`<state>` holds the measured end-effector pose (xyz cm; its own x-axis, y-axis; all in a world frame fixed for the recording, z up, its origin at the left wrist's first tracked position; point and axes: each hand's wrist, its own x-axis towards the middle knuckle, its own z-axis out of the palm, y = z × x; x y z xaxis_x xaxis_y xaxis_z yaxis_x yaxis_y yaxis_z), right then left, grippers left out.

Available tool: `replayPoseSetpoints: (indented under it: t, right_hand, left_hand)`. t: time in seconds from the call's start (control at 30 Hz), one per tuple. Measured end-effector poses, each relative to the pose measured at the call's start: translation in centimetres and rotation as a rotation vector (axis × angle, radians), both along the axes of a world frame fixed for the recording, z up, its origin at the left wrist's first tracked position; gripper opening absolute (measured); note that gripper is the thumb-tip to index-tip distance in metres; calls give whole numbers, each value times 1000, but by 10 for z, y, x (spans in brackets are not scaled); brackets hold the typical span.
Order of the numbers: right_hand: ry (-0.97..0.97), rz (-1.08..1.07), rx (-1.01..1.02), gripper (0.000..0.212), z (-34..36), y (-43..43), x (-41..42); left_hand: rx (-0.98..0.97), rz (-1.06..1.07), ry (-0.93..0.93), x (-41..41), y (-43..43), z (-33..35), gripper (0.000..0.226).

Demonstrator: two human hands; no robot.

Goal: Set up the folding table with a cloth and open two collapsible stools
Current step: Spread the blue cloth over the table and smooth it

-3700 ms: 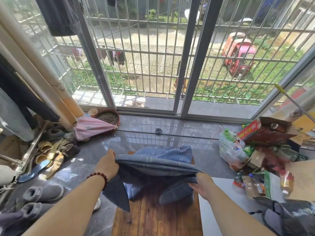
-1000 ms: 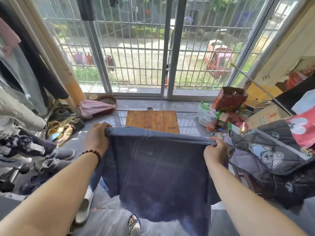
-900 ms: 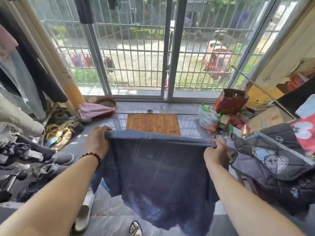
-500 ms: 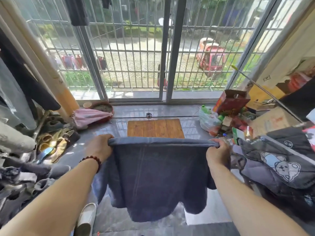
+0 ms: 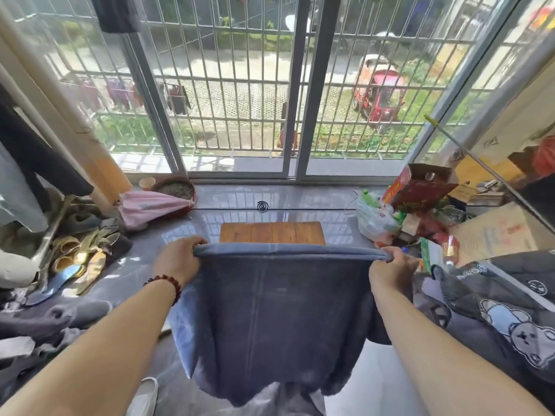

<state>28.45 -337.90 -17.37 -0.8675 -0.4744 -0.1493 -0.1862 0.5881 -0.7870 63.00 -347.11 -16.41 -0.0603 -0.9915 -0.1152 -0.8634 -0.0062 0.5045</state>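
A blue-grey cloth [image 5: 276, 319] hangs spread out in front of me, its top edge stretched level. My left hand [image 5: 177, 259] grips the top left corner, and my right hand [image 5: 390, 268] grips the top right corner. Beyond the cloth, the far strip of the small wooden folding table [image 5: 271, 233] shows on the grey floor; the cloth hides its near part. I see no stools.
Barred sliding windows [image 5: 294, 91] close off the far side. Shoes [image 5: 81, 253] and clothes crowd the left; a pink bag [image 5: 150, 205] lies by a bowl. Bags, a red box [image 5: 420, 187], cardboard and a bear-print quilt [image 5: 504, 313] fill the right.
The cloth was bunched on the table; I lifted it and stepped back. Over the last second I raised it slightly, pulled its top edge taut and drew nearer the table.
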Motion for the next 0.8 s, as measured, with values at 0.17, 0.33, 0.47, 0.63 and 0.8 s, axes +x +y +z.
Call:
replayPoseSetpoints:
  t: [0.17, 0.33, 0.47, 0.63, 0.8]
  right_hand:
    - [1, 86, 61, 32, -7, -69, -24]
    - [0, 218, 138, 32, -10, -122, -45]
    - [-52, 254, 246, 27, -20, -146, -54]
    - [-169, 245, 313, 19, -34, -163, -55]
    - [-242, 202, 269, 15, -90, -175, -67]
  left_hand:
    - [3, 47, -30, -22, -56, -4, 36]
    - [23, 139, -94, -40, -99, -8, 34]
    - [78, 111, -166, -44, -120, -15, 23]
    - [190, 105, -194, -41, -144, -21, 13]
    - [202, 109, -266, -40, -163, -29, 11]
